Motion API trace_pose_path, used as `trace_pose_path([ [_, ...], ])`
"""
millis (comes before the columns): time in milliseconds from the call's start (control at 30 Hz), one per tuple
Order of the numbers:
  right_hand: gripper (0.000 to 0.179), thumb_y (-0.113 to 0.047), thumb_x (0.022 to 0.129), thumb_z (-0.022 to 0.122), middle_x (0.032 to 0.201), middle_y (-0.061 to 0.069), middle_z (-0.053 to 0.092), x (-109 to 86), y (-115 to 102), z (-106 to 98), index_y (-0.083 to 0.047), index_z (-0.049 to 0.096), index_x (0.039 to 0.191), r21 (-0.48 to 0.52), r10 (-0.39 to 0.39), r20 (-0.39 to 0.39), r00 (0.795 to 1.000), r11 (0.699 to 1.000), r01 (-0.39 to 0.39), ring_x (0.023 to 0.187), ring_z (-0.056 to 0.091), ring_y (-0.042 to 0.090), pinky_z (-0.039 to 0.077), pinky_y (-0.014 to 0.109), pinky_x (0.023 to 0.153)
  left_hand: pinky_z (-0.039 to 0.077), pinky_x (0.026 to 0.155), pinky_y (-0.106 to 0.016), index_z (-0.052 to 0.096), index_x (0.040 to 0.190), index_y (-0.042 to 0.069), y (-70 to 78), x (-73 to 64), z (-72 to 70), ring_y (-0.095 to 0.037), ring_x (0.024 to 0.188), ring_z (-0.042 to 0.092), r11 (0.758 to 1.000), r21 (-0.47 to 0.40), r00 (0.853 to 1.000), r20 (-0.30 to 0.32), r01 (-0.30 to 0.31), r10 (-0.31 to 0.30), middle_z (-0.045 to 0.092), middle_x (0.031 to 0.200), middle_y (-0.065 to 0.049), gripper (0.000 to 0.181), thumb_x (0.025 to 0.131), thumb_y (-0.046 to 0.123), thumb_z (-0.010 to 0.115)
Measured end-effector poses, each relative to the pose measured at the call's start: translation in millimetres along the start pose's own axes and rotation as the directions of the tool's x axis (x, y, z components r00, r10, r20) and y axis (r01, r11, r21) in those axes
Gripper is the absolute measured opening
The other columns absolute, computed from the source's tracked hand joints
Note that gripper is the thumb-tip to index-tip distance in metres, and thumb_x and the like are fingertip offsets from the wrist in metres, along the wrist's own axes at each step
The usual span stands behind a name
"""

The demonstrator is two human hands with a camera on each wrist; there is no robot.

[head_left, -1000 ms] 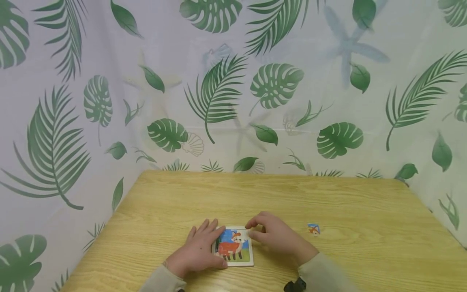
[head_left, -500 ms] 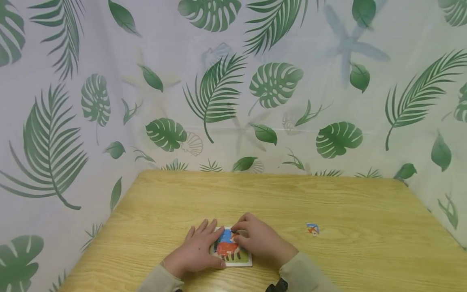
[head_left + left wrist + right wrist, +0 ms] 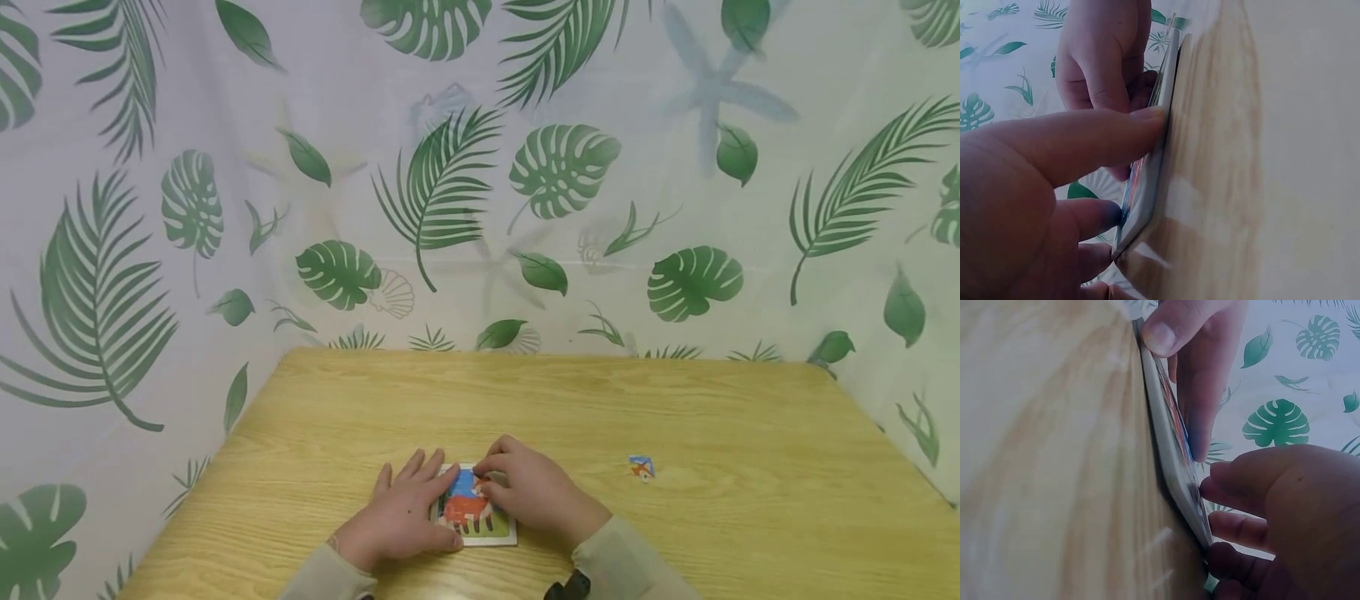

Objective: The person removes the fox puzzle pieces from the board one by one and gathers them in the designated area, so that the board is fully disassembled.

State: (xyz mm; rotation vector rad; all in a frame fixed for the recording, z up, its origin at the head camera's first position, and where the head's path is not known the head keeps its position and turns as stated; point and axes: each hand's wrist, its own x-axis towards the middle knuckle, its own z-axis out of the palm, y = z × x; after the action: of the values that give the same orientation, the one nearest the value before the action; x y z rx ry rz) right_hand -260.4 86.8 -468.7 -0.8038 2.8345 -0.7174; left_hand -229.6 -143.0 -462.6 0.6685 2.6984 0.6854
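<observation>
A small square jigsaw puzzle (image 3: pixel 498 529) with a pale border and a red fox picture lies near the front of the table. My left hand (image 3: pixel 401 512) rests on its left side with fingers spread, the thumb on the near edge. My right hand (image 3: pixel 536 492) curves over the upper right part of the picture, thumb and index fingertips pinching at a puzzle piece by the fox's head. Those fingers mostly hide that piece. Both wrist views show the board edge-on, with the left thumb (image 3: pixel 1116 137) at its rim and the right fingers (image 3: pixel 1235 481) at its face.
One loose puzzle piece (image 3: pixel 642 468), blue with a fox face, lies on the wooden table (image 3: pixel 712 433) to the right of the right hand. A white curtain (image 3: pixel 465 275) printed with green leaves hangs behind and along the sides of the table.
My right hand has moved left from the board's upper right corner to over the fox's head, staying there over the last half second. The left hand has kept its place; the loose piece is unmoved.
</observation>
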Motion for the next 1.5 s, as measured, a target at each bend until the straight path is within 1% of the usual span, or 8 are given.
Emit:
trace_pose_path([
  [233,0.021,-0.03,0.097,0.069,0.107,-0.007,0.052,2.3,-6,2,-0.018,0.077,0.112,-0.024,-0.006,-0.045,0.999,1.0,0.005,0.081,0.052,0.007,0.051,0.033,0.075,0.001,0.108,-0.078,0.037,0.159,0.015,-1.5,0.4,-0.6,-0.041,0.152,0.008,1.0,-0.012,1.0,0.007,-0.008,0.008,0.019,0.167,-0.014,0.096,0.082,0.057,0.074],
  [333,0.02,-0.029,0.093,0.073,0.104,-0.006,0.052,5.6,-9,6,-0.016,0.075,0.108,-0.018,0.029,-0.066,0.997,0.999,-0.031,0.079,0.052,0.007,0.051,0.033,0.074,0.001,0.108,-0.078,0.037,0.159,0.014,-2.1,0.7,-0.3,-0.042,0.152,0.008,1.0,-0.015,1.0,0.007,-0.012,0.013,0.019,0.167,-0.014,0.095,0.082,0.057,0.074],
  [467,0.022,-0.029,0.091,0.075,0.105,-0.004,0.051,7.4,-13,11,-0.015,0.071,0.107,0.0,0.086,-0.069,0.994,0.996,-0.086,0.081,0.054,0.009,0.054,0.037,0.08,0.001,0.108,-0.078,0.037,0.158,0.013,-2.0,0.5,0.7,-0.042,0.152,0.008,1.0,-0.01,1.0,0.007,-0.017,0.017,0.019,0.166,-0.015,0.095,0.082,0.057,0.073],
  [633,0.019,-0.025,0.092,0.075,0.103,-0.003,0.052,8.2,-13,15,-0.015,0.067,0.105,0.065,0.12,-0.095,0.988,0.991,-0.114,0.084,0.055,0.012,0.053,0.039,0.081,0.002,0.109,-0.077,0.037,0.158,0.012,-2.3,-0.3,1.3,-0.043,0.152,0.009,1.0,-0.007,1.0,0.006,-0.018,0.018,0.021,0.166,-0.015,0.095,0.083,0.056,0.074],
  [900,0.015,-0.022,0.092,0.076,0.085,-0.008,0.054,12.0,-10,17,-0.018,0.063,0.099,0.114,0.142,-0.136,0.981,0.985,-0.127,0.073,0.052,0.011,0.045,0.031,0.066,0.001,0.109,-0.077,0.038,0.158,0.013,-3.6,-0.3,1.1,-0.041,0.152,0.01,0.999,-0.03,1.0,0.0,-0.019,0.019,0.023,0.166,-0.014,0.096,0.081,0.056,0.076],
  [1100,0.012,-0.021,0.093,0.074,0.082,-0.009,0.055,13.2,-6,20,-0.02,0.067,0.102,0.148,0.145,-0.147,0.978,0.981,-0.123,0.071,0.052,0.01,0.045,0.03,0.065,0.001,0.109,-0.076,0.037,0.158,0.013,-5.2,0.0,1.2,-0.041,0.152,0.009,0.999,-0.042,1.0,-0.002,-0.02,0.02,0.022,0.166,-0.014,0.096,0.082,0.055,0.077],
  [1267,0.005,-0.021,0.095,0.071,0.083,-0.012,0.057,11.8,-4,20,-0.022,0.069,0.098,0.187,0.134,-0.176,0.975,0.977,-0.101,0.072,0.053,0.009,0.046,0.031,0.068,0.002,0.109,-0.077,0.038,0.158,0.013,-4.7,0.4,0.5,-0.041,0.152,0.01,0.999,-0.037,1.0,-0.003,-0.027,0.027,0.022,0.166,-0.014,0.095,0.082,0.054,0.077],
  [1500,0.005,-0.022,0.098,0.068,0.084,-0.013,0.062,11.5,-2,19,-0.019,0.069,0.096,0.319,0.171,-0.184,0.968,0.942,-0.106,0.072,0.055,0.011,0.048,0.03,0.066,0.002,0.109,-0.076,0.038,0.158,0.013,-3.0,-0.3,-0.6,-0.042,0.152,0.01,0.999,-0.042,1.0,-0.002,-0.022,0.022,0.023,0.165,-0.015,0.094,0.082,0.052,0.077],
])
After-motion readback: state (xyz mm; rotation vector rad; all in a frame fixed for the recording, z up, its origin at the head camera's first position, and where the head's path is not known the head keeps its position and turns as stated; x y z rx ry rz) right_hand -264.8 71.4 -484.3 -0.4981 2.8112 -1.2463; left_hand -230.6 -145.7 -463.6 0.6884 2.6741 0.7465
